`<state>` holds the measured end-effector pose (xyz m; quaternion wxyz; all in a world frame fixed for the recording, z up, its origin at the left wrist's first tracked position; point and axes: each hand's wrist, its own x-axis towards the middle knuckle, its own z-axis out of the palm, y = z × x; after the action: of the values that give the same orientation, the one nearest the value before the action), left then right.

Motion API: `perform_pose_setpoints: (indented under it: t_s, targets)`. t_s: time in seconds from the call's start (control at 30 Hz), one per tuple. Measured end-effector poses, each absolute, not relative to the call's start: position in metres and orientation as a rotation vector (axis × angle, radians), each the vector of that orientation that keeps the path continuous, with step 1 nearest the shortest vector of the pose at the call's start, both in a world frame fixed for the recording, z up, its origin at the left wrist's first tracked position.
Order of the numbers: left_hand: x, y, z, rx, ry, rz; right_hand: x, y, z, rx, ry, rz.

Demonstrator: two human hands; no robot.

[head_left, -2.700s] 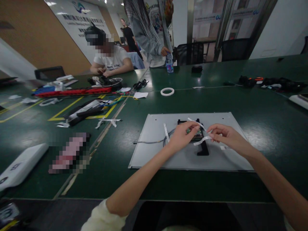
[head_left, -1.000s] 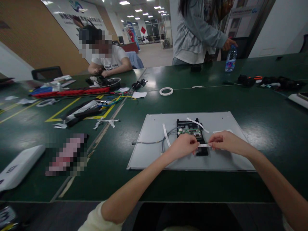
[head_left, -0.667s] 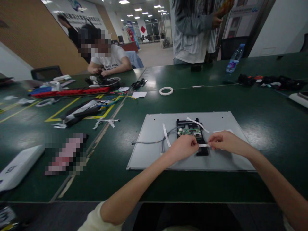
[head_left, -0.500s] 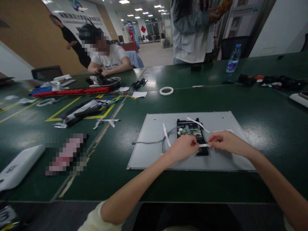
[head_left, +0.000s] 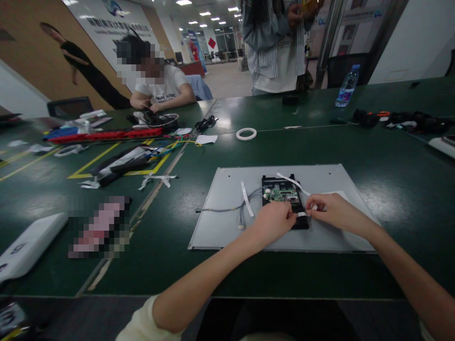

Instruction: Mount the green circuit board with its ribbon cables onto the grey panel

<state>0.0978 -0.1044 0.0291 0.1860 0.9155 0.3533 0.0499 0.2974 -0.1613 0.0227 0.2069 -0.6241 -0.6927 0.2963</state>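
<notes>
A flat grey panel (head_left: 220,237) lies on the green table in front of me. On it sits a black bracket (head_left: 270,180) carrying a green circuit board (head_left: 280,194), with grey cables (head_left: 222,210) running off to the left. My left hand (head_left: 275,220) and my right hand (head_left: 325,208) pinch the two ends of a short white tape strip (head_left: 301,214) across the bracket's lower part. Another white strip (head_left: 293,182) crosses the bracket's top right corner. A third strip (head_left: 246,199) lies over the cables.
Beyond the panel lies a roll of white tape (head_left: 246,134). A water bottle (head_left: 346,87) stands at the back right. Left are a pink phone-like item (head_left: 99,227), partly pixelated, and a white device (head_left: 30,248). Across the table a person (head_left: 161,87) sits; others stand behind.
My hands have drawn slightly closer, and less of the tape strip shows between them. The standing person at the back has shifted left, and so has the person in black.
</notes>
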Motion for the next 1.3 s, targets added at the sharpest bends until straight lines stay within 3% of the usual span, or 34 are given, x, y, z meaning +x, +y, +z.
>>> perform_pose_setpoints:
  t_s: [0.27,0.87,1.3]
  targets:
    - [0.099,-0.107,0.026,2.635,1.026,0.108,0.298,-0.162,0.025,-1.733,-1.994,0.78]
    - [0.095,-0.103,0.041,2.501,0.902,0.291,0.317,-0.165,0.03,-1.629,-1.724,1.108]
    - [0.096,-0.105,0.029,2.696,0.983,0.181,0.307,-0.164,0.029,-1.77,-1.885,0.934]
